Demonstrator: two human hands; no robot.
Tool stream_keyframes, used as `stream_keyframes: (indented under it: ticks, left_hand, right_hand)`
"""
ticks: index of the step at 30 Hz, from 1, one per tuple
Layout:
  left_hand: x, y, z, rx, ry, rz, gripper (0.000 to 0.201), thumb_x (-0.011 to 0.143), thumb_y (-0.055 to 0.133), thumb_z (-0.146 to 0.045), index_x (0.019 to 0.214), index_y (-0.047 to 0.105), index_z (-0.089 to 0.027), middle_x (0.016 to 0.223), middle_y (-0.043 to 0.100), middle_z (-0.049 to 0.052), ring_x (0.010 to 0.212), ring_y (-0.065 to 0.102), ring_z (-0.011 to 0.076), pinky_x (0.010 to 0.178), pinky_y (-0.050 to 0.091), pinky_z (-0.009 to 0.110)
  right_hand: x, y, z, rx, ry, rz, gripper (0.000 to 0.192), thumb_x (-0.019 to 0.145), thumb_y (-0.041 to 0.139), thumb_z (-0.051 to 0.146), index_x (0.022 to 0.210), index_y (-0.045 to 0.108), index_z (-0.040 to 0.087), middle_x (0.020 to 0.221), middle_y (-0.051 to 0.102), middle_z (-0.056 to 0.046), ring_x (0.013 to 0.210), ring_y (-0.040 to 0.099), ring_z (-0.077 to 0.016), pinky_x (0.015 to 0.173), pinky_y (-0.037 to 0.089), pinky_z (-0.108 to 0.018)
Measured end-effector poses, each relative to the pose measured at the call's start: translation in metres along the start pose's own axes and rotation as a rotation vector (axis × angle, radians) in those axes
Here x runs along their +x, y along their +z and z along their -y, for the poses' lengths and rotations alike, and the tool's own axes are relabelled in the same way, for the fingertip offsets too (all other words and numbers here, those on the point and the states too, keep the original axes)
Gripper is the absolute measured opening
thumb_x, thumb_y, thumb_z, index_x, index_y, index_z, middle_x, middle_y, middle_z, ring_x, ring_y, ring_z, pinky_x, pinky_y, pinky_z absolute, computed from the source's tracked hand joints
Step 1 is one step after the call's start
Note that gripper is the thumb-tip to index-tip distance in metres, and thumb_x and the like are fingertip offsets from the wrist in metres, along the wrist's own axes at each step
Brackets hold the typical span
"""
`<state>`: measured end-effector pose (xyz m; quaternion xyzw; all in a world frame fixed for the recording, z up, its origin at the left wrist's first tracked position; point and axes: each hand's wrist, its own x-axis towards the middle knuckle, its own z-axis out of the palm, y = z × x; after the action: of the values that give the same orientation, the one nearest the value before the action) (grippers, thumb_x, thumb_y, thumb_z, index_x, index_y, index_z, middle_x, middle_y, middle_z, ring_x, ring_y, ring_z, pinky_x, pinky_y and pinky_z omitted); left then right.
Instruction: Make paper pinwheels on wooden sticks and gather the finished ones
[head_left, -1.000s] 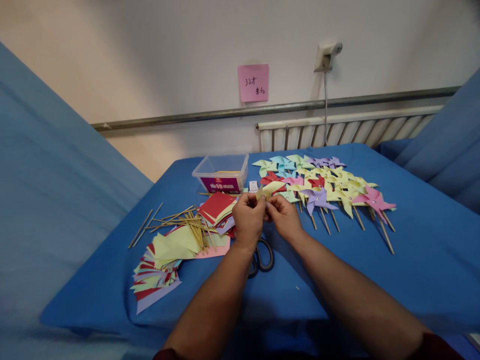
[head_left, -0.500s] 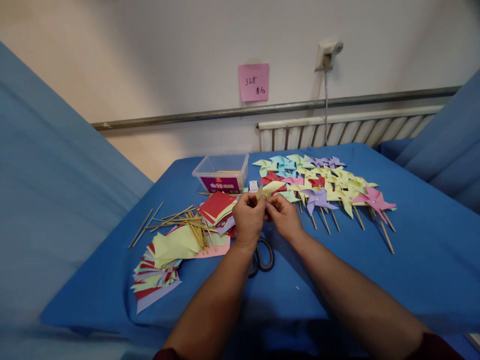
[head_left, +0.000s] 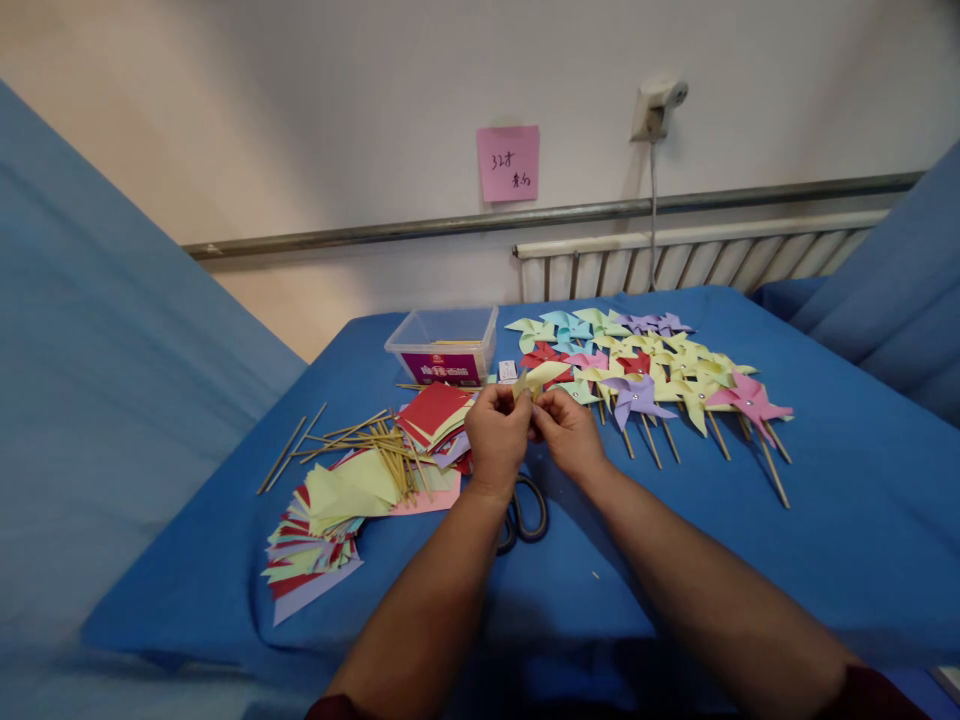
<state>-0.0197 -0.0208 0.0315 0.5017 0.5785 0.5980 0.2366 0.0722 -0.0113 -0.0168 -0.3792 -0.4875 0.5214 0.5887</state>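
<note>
Both hands meet over the middle of the table, fingers pinched together around a pale yellow paper pinwheel. My left hand is closed on its left side, and my right hand grips it from the right. The fingers hide its centre and lower part. Below my left hand lie scissors, with only their black handles showing. Just left of that hand is a stack of square papers, red on top. Finished pinwheels on sticks lie to the right of my right hand.
A clear plastic box with a purple label stands at the back, beside a small white box. Wooden sticks and a fan of cut coloured papers lie at left. Blue cloth covers the table. A radiator is behind.
</note>
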Motion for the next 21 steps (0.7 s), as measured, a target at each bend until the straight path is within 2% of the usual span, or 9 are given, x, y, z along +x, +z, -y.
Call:
stream_keyframes:
  ticks: [21]
  left_hand:
    - [0.0011,-0.0027,0.0069,0.134,0.104,0.018,0.005,0.073,0.065,-0.024,0.075,0.063,-0.02,0.069,0.064,-0.002,0.063,0.058,0.0132,0.065,0.044,0.024]
  right_hand:
    - [0.0006,-0.0035,-0.0026,-0.244,-0.024,-0.019,0.025,0.08,0.059,0.047,0.071,0.051,0.024,0.056,0.057,0.004,0.05,0.051,-0.0137,0.047,0.039,-0.024]
